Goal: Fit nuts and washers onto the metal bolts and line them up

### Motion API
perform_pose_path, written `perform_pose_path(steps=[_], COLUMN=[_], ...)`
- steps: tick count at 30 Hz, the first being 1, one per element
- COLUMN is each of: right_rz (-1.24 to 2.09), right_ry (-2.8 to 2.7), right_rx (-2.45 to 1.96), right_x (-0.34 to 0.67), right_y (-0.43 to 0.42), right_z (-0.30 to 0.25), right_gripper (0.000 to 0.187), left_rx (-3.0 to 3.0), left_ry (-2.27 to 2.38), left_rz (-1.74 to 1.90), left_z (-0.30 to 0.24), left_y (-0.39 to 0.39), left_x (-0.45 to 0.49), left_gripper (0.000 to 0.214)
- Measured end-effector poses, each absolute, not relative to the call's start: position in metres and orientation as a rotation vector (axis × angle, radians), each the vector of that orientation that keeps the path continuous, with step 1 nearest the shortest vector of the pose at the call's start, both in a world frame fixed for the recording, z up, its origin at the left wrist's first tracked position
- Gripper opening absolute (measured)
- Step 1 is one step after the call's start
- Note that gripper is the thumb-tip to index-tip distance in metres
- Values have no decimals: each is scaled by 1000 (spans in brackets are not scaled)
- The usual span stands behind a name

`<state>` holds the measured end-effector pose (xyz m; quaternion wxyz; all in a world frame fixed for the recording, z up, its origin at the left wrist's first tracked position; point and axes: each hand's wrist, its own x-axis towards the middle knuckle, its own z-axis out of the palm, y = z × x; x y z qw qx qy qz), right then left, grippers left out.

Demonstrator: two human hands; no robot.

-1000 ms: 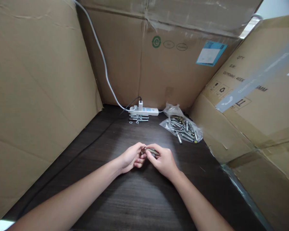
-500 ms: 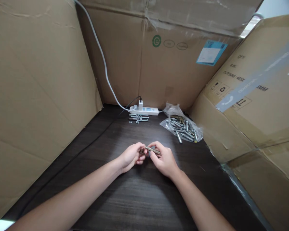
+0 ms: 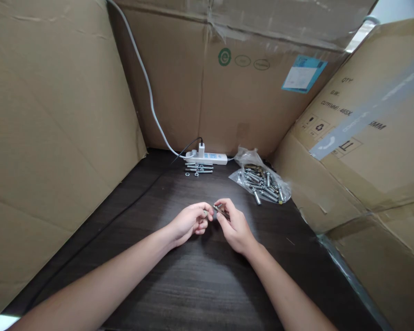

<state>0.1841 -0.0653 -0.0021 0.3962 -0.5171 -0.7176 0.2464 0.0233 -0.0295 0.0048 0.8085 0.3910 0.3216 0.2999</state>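
Observation:
My right hand [image 3: 235, 228] holds a brassy metal anchor bolt [image 3: 221, 212] between thumb and fingers, its tip pointing left and slightly up. Just left of that tip, my left hand [image 3: 192, 223] is closed, thumb and forefinger pinching a small metal piece [image 3: 205, 213]. Whether it is a nut or a washer I cannot tell. A narrow gap separates the two hands, both above the dark tabletop [image 3: 193, 280]. Farther back lie several bare bolts [image 3: 203, 171] in a row, with a loose washer [image 3: 187, 174] and a nut [image 3: 196, 174] beside them.
An open clear plastic bag [image 3: 243, 158] spills several anchor bolts [image 3: 262, 181] at the back right. Behind the bare bolts sits a white power strip [image 3: 217, 159] with a plugged-in adapter [image 3: 201, 150]. A black cable [image 3: 141, 195] crosses the left side. Cardboard walls [image 3: 172, 92] enclose the table.
My left hand has come away from the bolt's tip, with the small piece in its fingers. The bolt in my right hand has tilted and shifted slightly right.

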Motion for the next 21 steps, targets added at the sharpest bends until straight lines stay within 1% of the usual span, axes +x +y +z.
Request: perform_pose_path(steps=[3, 6, 11, 14, 17, 19, 21], right_rz=[651, 663, 573, 567, 557, 535, 509], right_ry=[-1834, -1854, -1904, -1938, -1942, -1911, -1852], right_rx=[-1303, -1266, -1220, -1256, -1336, -1418, -1515], right_x=[183, 182, 183, 184, 183, 184, 187], right_y=[-66, -66, -63, -62, -64, -65, -63], right_z=[-1, -1, -3, -2, 0, 2, 1], right_gripper=[22, 23, 25, 29, 33, 31, 24], left_rx=[831, 790, 783, 938, 1214, 1384, 1513], left_ry=[675, 653, 671, 732, 837, 897, 939], left_rz=[632, 618, 601, 570, 591, 626, 666], left_z=[5, 5, 7, 9, 13, 16, 19], left_y=[-30, -29, -31, -33, -32, -27, -17], left_x=[23, 23, 23, 24, 23, 18, 9], left_gripper=[11, 4, 14, 18, 20, 23, 25])
